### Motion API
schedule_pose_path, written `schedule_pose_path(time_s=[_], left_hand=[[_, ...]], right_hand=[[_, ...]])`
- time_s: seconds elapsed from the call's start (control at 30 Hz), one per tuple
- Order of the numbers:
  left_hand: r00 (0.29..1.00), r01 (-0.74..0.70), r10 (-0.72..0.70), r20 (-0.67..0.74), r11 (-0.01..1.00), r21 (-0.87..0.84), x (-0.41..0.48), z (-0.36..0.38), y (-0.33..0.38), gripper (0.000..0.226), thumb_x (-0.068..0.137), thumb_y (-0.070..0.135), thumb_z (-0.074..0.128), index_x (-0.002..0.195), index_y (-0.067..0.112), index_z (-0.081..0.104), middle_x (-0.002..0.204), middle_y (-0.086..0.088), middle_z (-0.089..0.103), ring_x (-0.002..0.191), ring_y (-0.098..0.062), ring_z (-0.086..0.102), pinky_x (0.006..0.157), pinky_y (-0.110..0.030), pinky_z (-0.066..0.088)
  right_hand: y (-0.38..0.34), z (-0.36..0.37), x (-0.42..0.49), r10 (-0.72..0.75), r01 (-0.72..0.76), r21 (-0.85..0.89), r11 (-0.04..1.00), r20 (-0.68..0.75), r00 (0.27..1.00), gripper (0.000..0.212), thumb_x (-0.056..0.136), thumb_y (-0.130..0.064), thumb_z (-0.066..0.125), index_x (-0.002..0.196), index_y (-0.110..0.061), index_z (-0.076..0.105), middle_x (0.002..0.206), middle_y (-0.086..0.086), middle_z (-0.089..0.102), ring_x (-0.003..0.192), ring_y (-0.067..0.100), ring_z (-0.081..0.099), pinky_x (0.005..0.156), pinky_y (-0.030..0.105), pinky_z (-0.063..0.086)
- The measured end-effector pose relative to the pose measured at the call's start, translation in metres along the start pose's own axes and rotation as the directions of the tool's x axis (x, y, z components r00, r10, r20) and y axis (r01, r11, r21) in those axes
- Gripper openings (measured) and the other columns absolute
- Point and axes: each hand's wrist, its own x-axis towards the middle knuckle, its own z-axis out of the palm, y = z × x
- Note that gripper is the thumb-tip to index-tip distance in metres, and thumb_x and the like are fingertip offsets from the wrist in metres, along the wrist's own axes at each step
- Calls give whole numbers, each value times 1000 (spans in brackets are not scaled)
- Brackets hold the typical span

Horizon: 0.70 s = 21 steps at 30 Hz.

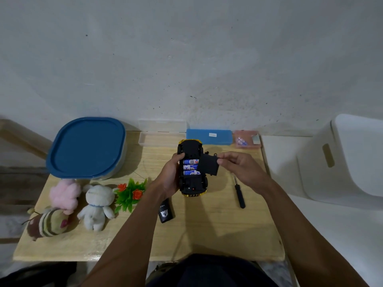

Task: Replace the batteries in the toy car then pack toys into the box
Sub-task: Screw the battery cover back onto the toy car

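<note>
A yellow toy car (191, 184) lies upside down, its black underside up, above the middle of the wooden table (207, 228). My left hand (171, 175) grips the car's left side. Three blue-and-white batteries (190, 167) sit in the open compartment. My right hand (240, 165) pinches the black battery cover (209, 164), held tilted over the compartment's right edge. A blue-lidded box (87, 147) stands at the back left. In front of it lie a pink plush (64, 193), a white plush (96, 206), a striped plush (48, 223) and a plastic flower sprig (129, 193).
A black screwdriver (239, 193) lies right of the car. A black remote (165, 213) sits near my left wrist. Along the back edge stand a clear open case (159, 138), a blue case (209, 136) and a pink case (246, 139). A white chair (342, 160) is at right.
</note>
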Motion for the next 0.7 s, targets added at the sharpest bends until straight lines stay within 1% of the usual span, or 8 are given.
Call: schedule_pose_path(time_s=[0.1, 0.2, 0.27, 0.37, 0.47, 0.53, 0.63, 0.7], left_hand=[[1000, 6, -7, 31, 999, 41, -1, 2, 0, 50, 97, 43, 45, 138, 16, 50, 130, -16, 64, 104, -32, 68, 74, -39, 58], [999, 1, -3, 37, 998, 60, -2, 4, 1, 50, 96, 44, 47, 138, 16, 51, 133, -18, 61, 99, -29, 69, 74, -39, 58], [999, 2, -4, 46, 998, 60, -2, 4, 1, 51, 96, 44, 47, 138, 15, 50, 134, -19, 60, 98, -29, 68, 75, -39, 58], [998, 9, -11, 58, 999, 43, -4, 5, 3, 50, 97, 43, 45, 138, 15, 51, 131, -18, 62, 97, -28, 69, 74, -38, 58], [997, 17, -19, 69, 999, 38, -4, 6, 3, 50, 98, 44, 43, 138, 15, 52, 129, -18, 63, 98, -28, 69, 74, -38, 58], [998, 19, -22, 62, 999, 44, -4, 7, 3, 49, 98, 44, 42, 137, 15, 53, 126, -16, 65, 96, -28, 70, 74, -37, 58], [998, 12, -15, 57, 998, 64, -5, 7, 3, 48, 98, 44, 42, 137, 17, 52, 128, -16, 65, 98, -28, 69, 75, -38, 58], [998, 13, -16, 55, 998, 66, -5, 6, 3, 49, 98, 44, 43, 137, 17, 51, 131, -17, 63, 101, -30, 68, 76, -39, 58]], right_hand=[[-5, 15, 3, -29, 30, -32, 999, 43, 999, 11, 90, -15, 67, 100, -20, 71, 98, -10, 73, 87, -8, 66, 77, 6, 48], [-6, 24, 5, -52, 55, -62, 997, 47, 997, 11, 90, -14, 67, 101, -16, 71, 98, -6, 73, 84, -8, 65, 75, 5, 46], [-6, 26, 7, -62, 65, -67, 996, 45, 997, 12, 91, -15, 67, 102, -17, 71, 101, -4, 73, 86, -7, 65, 75, 4, 46], [-8, 26, 8, -65, 66, -50, 997, 24, 998, 11, 91, -16, 67, 100, -20, 71, 102, -4, 73, 88, -5, 66, 73, 4, 46], [-9, 25, 10, -73, 74, -58, 996, 19, 997, 11, 90, -18, 67, 100, -21, 72, 102, -4, 74, 92, 0, 67, 75, 6, 47], [-10, 25, 11, -71, 73, -76, 994, 26, 997, 12, 90, -19, 68, 101, -20, 72, 102, -5, 74, 96, 3, 67, 80, 8, 48], [-10, 25, 12, -77, 81, -119, 990, 37, 996, 11, 89, -21, 69, 100, -22, 73, 101, -7, 74, 97, 7, 67, 88, 18, 49], [-11, 25, 12, -88, 93, -150, 984, 43, 995, 11, 89, -22, 70, 100, -24, 73, 99, -9, 74, 95, 6, 67, 87, 18, 49]])
